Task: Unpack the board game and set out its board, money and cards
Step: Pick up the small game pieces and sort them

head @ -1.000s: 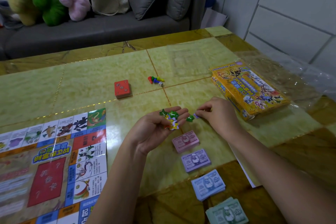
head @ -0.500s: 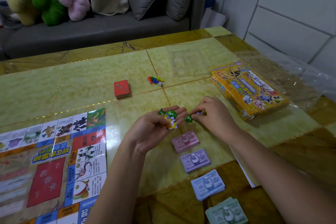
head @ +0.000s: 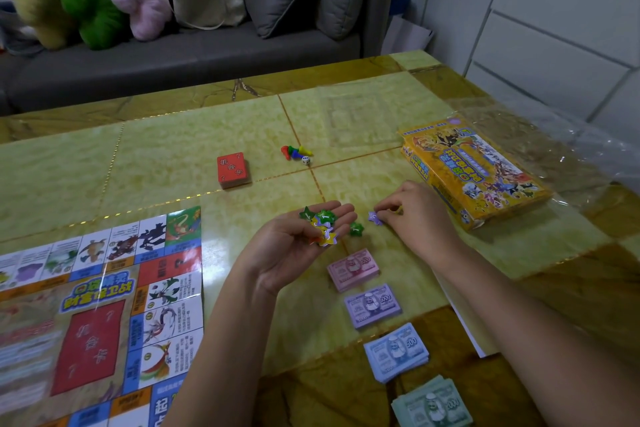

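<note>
The glossy paper board (head: 100, 305) at the table's (head: 173, 156) near left corner is cut off by the picture, as is the green money stack (head: 433, 404) at the near edge. The left hand (head: 294, 253), palm up and spread, carries flat star tokens (head: 323, 224). The right hand (head: 415, 218) pinches a purple star (head: 374, 217) mid-table.

On the table (head: 173, 149), the board (head: 104, 288) lies left of the fingers (head: 341, 215), the box (head: 474, 170) right, the card deck (head: 232, 170) and pawns (head: 296, 151) beyond, the money stacks (head: 372, 305) nearer.
</note>
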